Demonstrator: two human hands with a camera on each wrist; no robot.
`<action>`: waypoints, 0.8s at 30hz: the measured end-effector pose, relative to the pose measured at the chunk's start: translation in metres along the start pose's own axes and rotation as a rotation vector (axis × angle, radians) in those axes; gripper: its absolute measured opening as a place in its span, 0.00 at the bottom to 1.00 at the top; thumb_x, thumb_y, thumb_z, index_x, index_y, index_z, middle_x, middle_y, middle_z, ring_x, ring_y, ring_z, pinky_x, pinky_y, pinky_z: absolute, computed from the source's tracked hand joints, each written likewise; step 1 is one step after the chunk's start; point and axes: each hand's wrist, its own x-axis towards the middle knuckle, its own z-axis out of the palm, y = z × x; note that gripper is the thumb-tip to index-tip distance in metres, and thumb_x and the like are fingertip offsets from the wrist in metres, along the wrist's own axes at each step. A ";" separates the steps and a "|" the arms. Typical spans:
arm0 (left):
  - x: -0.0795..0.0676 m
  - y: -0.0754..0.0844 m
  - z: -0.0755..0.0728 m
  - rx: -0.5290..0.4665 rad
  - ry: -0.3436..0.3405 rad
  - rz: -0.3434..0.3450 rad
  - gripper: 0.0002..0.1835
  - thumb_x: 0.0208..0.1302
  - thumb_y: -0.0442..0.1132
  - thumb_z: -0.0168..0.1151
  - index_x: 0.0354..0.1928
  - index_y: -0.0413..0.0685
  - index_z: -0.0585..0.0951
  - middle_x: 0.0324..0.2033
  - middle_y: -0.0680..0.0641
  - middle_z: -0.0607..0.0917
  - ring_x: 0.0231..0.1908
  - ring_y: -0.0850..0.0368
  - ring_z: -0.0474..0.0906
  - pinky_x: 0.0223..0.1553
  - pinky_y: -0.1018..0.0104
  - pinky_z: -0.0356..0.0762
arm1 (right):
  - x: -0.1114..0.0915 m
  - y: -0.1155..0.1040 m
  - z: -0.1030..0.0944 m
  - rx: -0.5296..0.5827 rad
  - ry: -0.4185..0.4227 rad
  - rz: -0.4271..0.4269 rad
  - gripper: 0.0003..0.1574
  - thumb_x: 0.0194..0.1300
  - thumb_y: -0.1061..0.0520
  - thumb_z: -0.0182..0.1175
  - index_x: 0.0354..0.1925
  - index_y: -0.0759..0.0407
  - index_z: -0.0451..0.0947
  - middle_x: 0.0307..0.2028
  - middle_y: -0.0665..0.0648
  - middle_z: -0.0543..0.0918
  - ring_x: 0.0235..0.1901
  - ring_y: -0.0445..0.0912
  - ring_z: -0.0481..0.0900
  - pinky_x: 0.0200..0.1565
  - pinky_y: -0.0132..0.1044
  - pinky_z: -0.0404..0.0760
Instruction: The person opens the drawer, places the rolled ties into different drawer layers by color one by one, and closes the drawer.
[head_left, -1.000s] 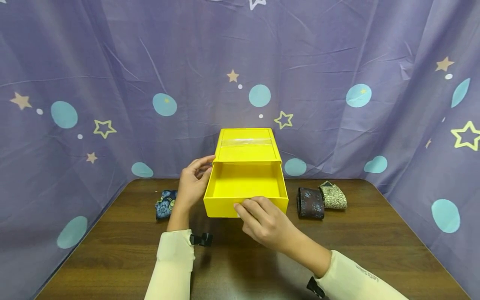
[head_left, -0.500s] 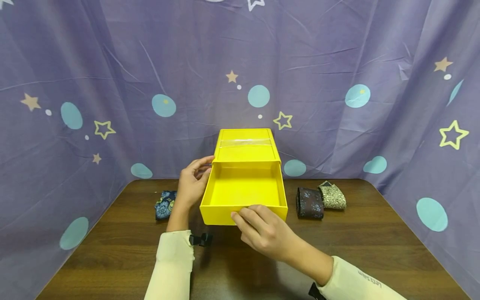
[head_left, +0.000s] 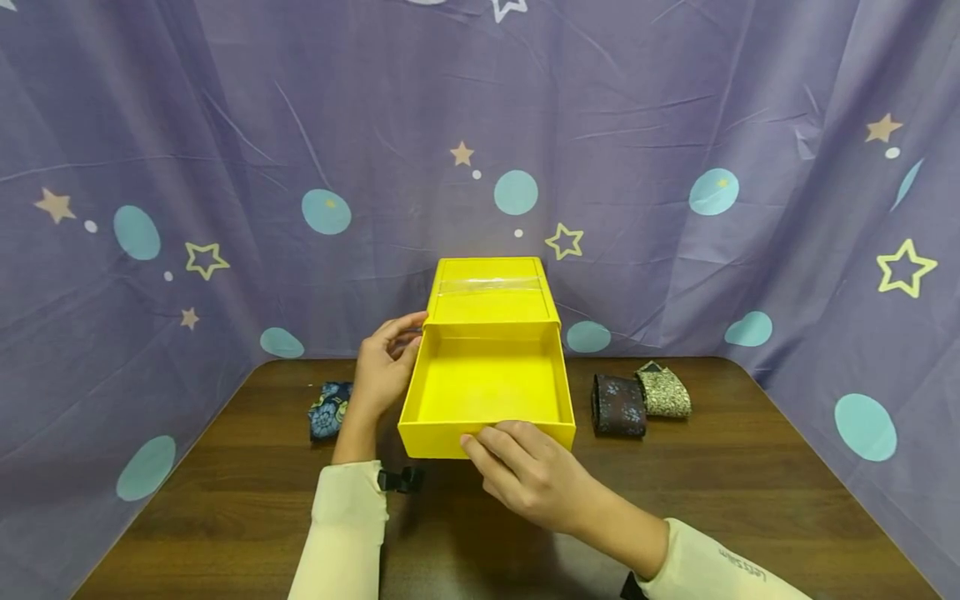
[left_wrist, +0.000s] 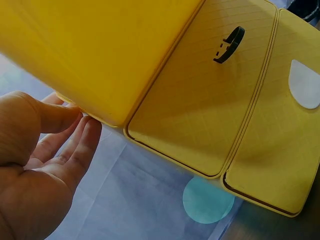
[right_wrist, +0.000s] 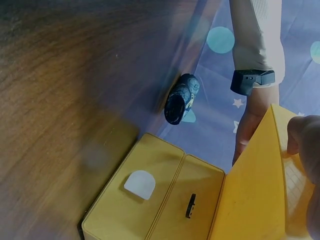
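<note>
A yellow drawer unit [head_left: 495, 300] stands at the table's back with its top drawer [head_left: 487, 383] pulled far out, the bare drawer floor in view. My right hand [head_left: 532, 479] grips the drawer's front edge, its fingers over the rim. My left hand [head_left: 382, 371] touches the unit's left side near the front corner, fingers fairly straight. Close up in the left wrist view, thumb and fingers of the left hand [left_wrist: 55, 135] rest at the yellow edge. Below the drawer, two shut drawer fronts [left_wrist: 200, 100] show, one bearing a white patch [right_wrist: 140, 184], the other a small black piece [right_wrist: 190, 205].
Left of the unit lies a blue floral fabric roll [head_left: 328, 411], partly behind the left forearm. At right sit a dark floral rolled necktie [head_left: 618, 406] and a gold speckled one [head_left: 663, 392]. Behind the brown wooden table [head_left: 750, 483] hangs a purple curtain [head_left: 637, 100].
My right hand has drawn the top drawer further out toward me, moving slightly down in the head view. The left hand has stayed at the unit's side.
</note>
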 end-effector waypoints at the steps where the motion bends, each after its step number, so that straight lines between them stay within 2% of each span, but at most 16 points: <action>1: 0.000 0.000 0.000 -0.002 0.000 0.001 0.19 0.72 0.25 0.60 0.63 0.32 0.79 0.55 0.33 0.80 0.53 0.38 0.81 0.51 0.76 0.79 | -0.001 0.000 0.000 0.005 -0.003 0.003 0.18 0.68 0.63 0.52 0.49 0.68 0.84 0.40 0.59 0.83 0.36 0.48 0.79 0.40 0.33 0.82; 9: 0.000 0.000 0.001 -0.009 0.006 0.010 0.19 0.71 0.25 0.60 0.63 0.32 0.80 0.54 0.32 0.80 0.53 0.37 0.81 0.50 0.76 0.79 | -0.004 0.001 -0.004 0.023 -0.008 0.000 0.17 0.69 0.62 0.52 0.49 0.68 0.84 0.40 0.59 0.83 0.35 0.48 0.79 0.39 0.33 0.81; 16: 0.008 -0.028 0.005 -0.010 0.015 0.035 0.19 0.72 0.29 0.62 0.64 0.40 0.81 0.54 0.37 0.81 0.52 0.43 0.82 0.50 0.76 0.79 | -0.004 0.003 -0.006 0.014 -0.004 -0.010 0.16 0.70 0.63 0.52 0.48 0.67 0.84 0.39 0.59 0.83 0.35 0.48 0.79 0.39 0.32 0.81; 21: 0.008 -0.031 0.004 -0.014 0.012 0.043 0.19 0.72 0.28 0.61 0.63 0.41 0.81 0.54 0.38 0.82 0.52 0.44 0.82 0.50 0.76 0.80 | -0.003 0.002 -0.009 0.004 -0.016 -0.019 0.18 0.70 0.61 0.53 0.49 0.68 0.84 0.39 0.59 0.84 0.35 0.48 0.80 0.39 0.32 0.81; 24: 0.007 -0.035 0.002 -0.009 0.016 0.054 0.20 0.72 0.29 0.62 0.64 0.42 0.81 0.54 0.39 0.82 0.52 0.45 0.82 0.49 0.76 0.80 | 0.001 0.003 -0.013 0.012 0.005 -0.023 0.19 0.69 0.59 0.54 0.50 0.68 0.84 0.39 0.58 0.84 0.34 0.47 0.80 0.38 0.31 0.81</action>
